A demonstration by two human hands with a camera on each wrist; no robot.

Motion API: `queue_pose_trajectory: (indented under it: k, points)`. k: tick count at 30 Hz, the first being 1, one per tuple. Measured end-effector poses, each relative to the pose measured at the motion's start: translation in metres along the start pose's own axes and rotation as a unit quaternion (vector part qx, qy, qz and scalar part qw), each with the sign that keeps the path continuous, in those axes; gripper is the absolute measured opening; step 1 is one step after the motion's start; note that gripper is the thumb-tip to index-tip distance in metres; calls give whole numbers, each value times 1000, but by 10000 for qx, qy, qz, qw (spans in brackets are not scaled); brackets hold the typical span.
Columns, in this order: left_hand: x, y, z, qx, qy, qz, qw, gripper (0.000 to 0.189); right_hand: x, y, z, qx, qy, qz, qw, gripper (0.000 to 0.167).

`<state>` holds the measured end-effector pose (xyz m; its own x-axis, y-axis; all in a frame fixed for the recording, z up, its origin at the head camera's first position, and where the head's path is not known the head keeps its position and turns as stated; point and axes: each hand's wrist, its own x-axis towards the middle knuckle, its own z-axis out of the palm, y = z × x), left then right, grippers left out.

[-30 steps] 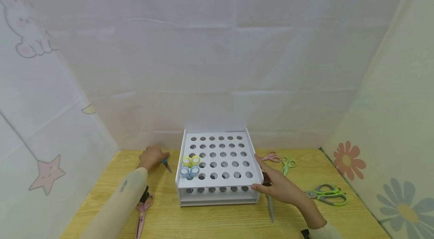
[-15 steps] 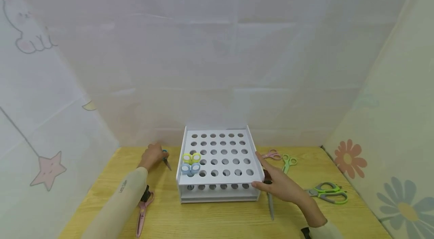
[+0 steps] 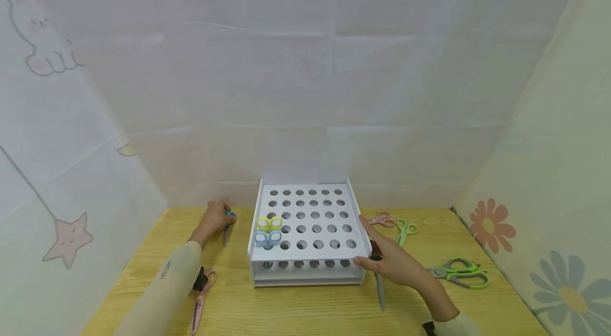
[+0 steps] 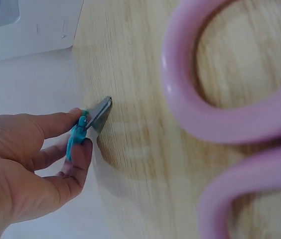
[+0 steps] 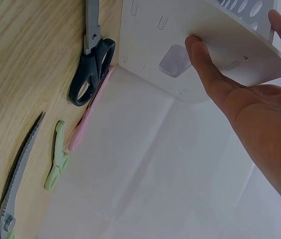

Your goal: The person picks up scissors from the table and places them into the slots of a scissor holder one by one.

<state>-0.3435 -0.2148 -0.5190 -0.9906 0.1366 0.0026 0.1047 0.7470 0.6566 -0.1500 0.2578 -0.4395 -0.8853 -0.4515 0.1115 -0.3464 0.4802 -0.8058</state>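
Note:
At the far left of the table, my left hand [image 3: 216,219] pinches a small pair of teal-handled scissors [image 4: 78,130] between thumb and fingertips. In the left wrist view the blades [image 4: 99,112] stick out beyond the fingers, close to the tabletop; in the head view they point towards the table's front. A white rack [image 3: 307,219] with rows of round holes stands in the middle. My right hand [image 3: 393,259] grips its right side panel [image 5: 160,30] near the front corner. Yellow-green scissors [image 3: 269,223] and light-blue scissors [image 3: 268,238] sit in the rack's left column, handles up.
Pink scissors [image 3: 199,301] lie front left, under the left wrist. Right of the rack are dark-handled scissors [image 5: 88,74], pink scissors [image 3: 383,219], light-green scissors [image 3: 406,230] and large green-grey scissors [image 3: 460,273]. Fabric walls enclose the table's back and sides.
My left hand has drawn slightly nearer to me with the teal scissors, whose blades have swung from pointing right to pointing more towards me. The right hand stays on the rack.

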Motion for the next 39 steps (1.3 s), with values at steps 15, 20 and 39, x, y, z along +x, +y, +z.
queue_pose_trajectory:
  k: [15,20,39]
  points:
    - [3,-7,0,-606,-122,119,9980,39,2,-3,2,-15,10,-20,10000,98]
    - [1,4,-7,-602,-82,316,9976,33,1,1,2,46,3,-66,10000,98]
    - [-49,43,-70,-1295,723,953,9843,43,1,4,1,3,75,-52,10000,99]
